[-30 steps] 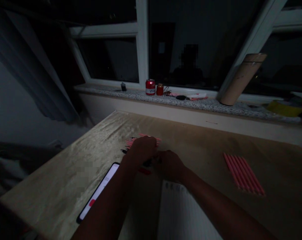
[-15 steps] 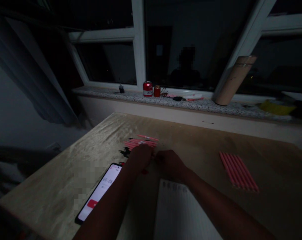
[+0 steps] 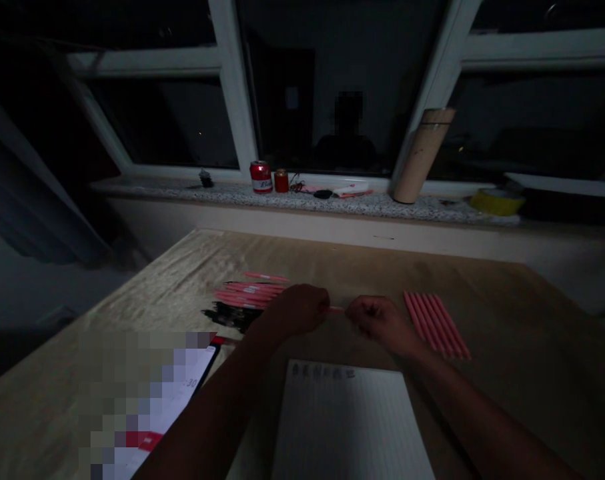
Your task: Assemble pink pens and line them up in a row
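My left hand (image 3: 305, 308) is closed round a slim pink pen (image 3: 337, 309) that sticks out to the right. The pen's other end reaches the curled fingertips of my right hand (image 3: 379, 323), which pinch it. Left of my left hand lies a loose pile of pink pens (image 3: 249, 291), some with white labels. Several black pens (image 3: 227, 315) lie just in front of that pile, partly hidden by my left arm. To the right of my right hand, several pink pens (image 3: 436, 325) lie side by side in a neat slanted row.
A lined notepad (image 3: 349, 420) lies below my hands. A lit phone (image 3: 182, 380), partly pixelated, is beside my left forearm. On the window sill stand a red can (image 3: 261, 177), a small red jar (image 3: 281, 181), a tall flask (image 3: 425, 157) and a yellow tape roll (image 3: 497, 202).
The view has turned to the right. My hands have moved rightward from the pile towards the row, and a pink pen now shows between them.
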`<state>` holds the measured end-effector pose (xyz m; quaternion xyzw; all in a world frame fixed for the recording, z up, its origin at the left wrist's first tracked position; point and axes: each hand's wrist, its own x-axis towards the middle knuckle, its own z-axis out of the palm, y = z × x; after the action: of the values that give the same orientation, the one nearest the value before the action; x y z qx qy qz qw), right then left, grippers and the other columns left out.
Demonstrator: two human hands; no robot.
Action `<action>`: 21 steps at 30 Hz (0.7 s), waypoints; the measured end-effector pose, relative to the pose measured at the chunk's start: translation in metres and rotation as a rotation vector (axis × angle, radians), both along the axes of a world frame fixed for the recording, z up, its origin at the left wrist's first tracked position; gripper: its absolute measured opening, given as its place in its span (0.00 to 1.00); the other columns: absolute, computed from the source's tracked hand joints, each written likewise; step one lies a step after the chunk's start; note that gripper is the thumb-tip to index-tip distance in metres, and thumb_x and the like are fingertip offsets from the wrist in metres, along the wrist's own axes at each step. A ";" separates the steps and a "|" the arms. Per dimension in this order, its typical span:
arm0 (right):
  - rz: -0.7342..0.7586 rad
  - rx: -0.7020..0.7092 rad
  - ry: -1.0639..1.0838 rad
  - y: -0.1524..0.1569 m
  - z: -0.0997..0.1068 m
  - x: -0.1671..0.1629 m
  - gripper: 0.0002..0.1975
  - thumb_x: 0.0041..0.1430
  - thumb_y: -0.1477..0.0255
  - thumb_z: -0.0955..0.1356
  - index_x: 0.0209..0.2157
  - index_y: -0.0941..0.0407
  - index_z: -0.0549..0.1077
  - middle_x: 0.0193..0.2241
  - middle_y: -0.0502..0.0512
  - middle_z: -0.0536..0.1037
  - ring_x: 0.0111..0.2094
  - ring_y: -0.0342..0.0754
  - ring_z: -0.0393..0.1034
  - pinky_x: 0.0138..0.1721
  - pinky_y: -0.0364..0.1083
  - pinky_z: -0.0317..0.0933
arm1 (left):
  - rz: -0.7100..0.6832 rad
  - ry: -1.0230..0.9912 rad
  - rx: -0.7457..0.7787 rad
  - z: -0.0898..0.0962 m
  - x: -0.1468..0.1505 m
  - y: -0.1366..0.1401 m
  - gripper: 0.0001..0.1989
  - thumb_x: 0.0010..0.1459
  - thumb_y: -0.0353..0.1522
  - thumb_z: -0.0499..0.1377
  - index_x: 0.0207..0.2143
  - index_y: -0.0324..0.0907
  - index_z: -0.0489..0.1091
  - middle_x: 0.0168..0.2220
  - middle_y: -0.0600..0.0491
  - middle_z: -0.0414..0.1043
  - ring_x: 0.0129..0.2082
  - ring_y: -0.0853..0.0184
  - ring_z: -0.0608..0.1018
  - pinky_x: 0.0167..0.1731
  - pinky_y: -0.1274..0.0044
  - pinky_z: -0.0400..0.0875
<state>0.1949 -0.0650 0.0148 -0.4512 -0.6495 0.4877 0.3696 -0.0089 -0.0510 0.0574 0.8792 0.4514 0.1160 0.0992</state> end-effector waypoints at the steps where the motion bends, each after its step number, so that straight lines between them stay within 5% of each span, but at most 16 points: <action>1: -0.029 -0.031 0.076 0.000 0.000 0.005 0.10 0.52 0.66 0.65 0.25 0.60 0.69 0.15 0.44 0.64 0.14 0.36 0.56 0.16 0.37 0.49 | -0.022 -0.048 -0.041 0.001 0.006 0.003 0.11 0.53 0.34 0.53 0.31 0.39 0.72 0.28 0.48 0.73 0.28 0.65 0.73 0.28 0.77 0.61; 6: -0.165 -0.264 0.602 -0.001 -0.003 0.012 0.09 0.52 0.66 0.66 0.25 0.58 0.68 0.16 0.46 0.70 0.12 0.38 0.58 0.14 0.39 0.54 | -0.137 -0.314 -0.351 -0.002 0.034 0.016 0.12 0.52 0.34 0.54 0.32 0.35 0.73 0.26 0.51 0.73 0.26 0.69 0.72 0.25 0.81 0.60; 11: -0.079 -0.650 0.984 -0.003 -0.005 0.009 0.14 0.57 0.62 0.61 0.31 0.58 0.71 0.15 0.50 0.72 0.13 0.41 0.63 0.15 0.39 0.57 | -0.187 -0.542 -0.599 -0.016 0.052 0.027 0.17 0.52 0.39 0.54 0.33 0.32 0.73 0.28 0.50 0.74 0.26 0.70 0.72 0.26 0.82 0.62; 21: -0.185 -0.662 1.246 -0.006 -0.018 0.010 0.17 0.62 0.65 0.57 0.29 0.58 0.71 0.17 0.52 0.74 0.17 0.43 0.68 0.20 0.42 0.60 | -0.065 -0.677 -0.829 -0.048 0.044 0.044 0.22 0.49 0.46 0.58 0.31 0.33 0.72 0.20 0.53 0.70 0.18 0.73 0.70 0.18 0.83 0.61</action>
<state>0.2048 -0.0708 -0.0033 -0.2303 -0.0940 0.7934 0.5555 0.0348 -0.0068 0.0091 0.6933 0.3748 0.2020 0.5814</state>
